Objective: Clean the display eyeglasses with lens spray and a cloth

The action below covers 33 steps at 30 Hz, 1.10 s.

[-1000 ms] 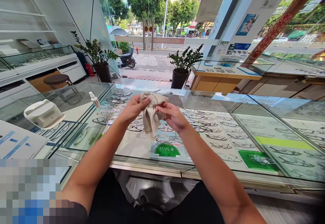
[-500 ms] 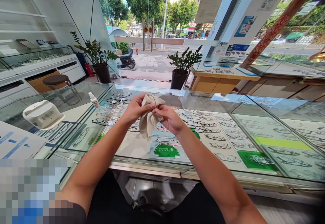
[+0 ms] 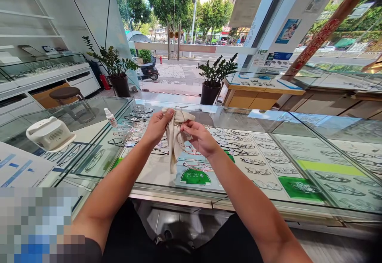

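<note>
My left hand (image 3: 158, 126) is closed, pinching a beige cleaning cloth (image 3: 173, 145) between thumb and fingers. The cloth hangs down in a narrow fold over the glass counter. My right hand (image 3: 201, 137) is pinched on a pair of thin-rimmed eyeglasses (image 3: 180, 139), partly covered by the cloth. One slender temple shows above the cloth's upper edge. Both hands are close together, raised above the display case (image 3: 161, 171). How the left fingers touch the glasses behind the cloth is hidden.
Rows of spectacle frames (image 3: 235, 148) lie in the case, by a green sign (image 3: 196, 176). A white spray bottle (image 3: 110, 117) and a white device (image 3: 50, 134) stand on the left. Potted plants (image 3: 211, 92) and a stool (image 3: 66, 92) are beyond the counter.
My left hand has shifted slightly left and up, its thumb now pointing higher. The cloth hangs longer and narrower. My right hand has hardly moved and keeps its pinch on the eyeglasses.
</note>
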{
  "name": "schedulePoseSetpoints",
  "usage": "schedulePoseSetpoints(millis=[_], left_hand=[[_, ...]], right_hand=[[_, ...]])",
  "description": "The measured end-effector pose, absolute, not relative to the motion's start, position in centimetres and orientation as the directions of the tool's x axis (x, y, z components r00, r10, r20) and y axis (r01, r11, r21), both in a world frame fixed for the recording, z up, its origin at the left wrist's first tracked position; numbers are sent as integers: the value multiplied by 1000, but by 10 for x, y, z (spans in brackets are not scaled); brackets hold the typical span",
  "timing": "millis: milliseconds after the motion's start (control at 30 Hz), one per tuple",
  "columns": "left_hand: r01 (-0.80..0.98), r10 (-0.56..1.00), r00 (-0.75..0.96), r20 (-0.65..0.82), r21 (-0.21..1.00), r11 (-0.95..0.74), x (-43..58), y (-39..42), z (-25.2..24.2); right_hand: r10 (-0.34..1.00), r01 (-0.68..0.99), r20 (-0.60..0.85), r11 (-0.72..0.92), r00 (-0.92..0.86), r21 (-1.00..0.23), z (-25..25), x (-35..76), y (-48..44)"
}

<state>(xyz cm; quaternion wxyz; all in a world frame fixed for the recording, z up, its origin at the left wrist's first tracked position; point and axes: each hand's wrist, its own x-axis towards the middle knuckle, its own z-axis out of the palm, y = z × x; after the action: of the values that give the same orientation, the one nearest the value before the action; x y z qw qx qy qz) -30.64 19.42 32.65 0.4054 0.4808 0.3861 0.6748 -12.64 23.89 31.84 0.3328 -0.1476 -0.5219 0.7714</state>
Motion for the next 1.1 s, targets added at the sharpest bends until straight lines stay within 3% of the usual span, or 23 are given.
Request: schedulePoseSetpoints(millis=[400, 700, 767, 833, 967, 1100], left_hand=[[-287, 867, -352, 353, 841, -459, -314, 199, 331], [-293, 842, -342, 417, 804, -517, -320, 190, 343], [-170, 810, -336, 481, 815, -554, -321, 188, 342], [91, 713, -346, 610, 778, -621, -322, 186, 339], [644, 423, -168, 890, 424, -637, -320, 182, 336], [806, 407, 61, 912, 196, -559, -320, 181, 333]], right_hand=[[738, -529, 337, -31, -584, -848, 326, -115, 260], [756, -568, 362, -16, -545, -823, 333, -105, 268], [735, -550, 365, -12, -571, -835, 334, -105, 267], [709, -516, 360, -7, -607, -857, 335, -104, 266], [640, -440, 350, 20, -684, -898, 337, -101, 264], [558, -351, 327, 68, -762, -934, 339, -97, 266]])
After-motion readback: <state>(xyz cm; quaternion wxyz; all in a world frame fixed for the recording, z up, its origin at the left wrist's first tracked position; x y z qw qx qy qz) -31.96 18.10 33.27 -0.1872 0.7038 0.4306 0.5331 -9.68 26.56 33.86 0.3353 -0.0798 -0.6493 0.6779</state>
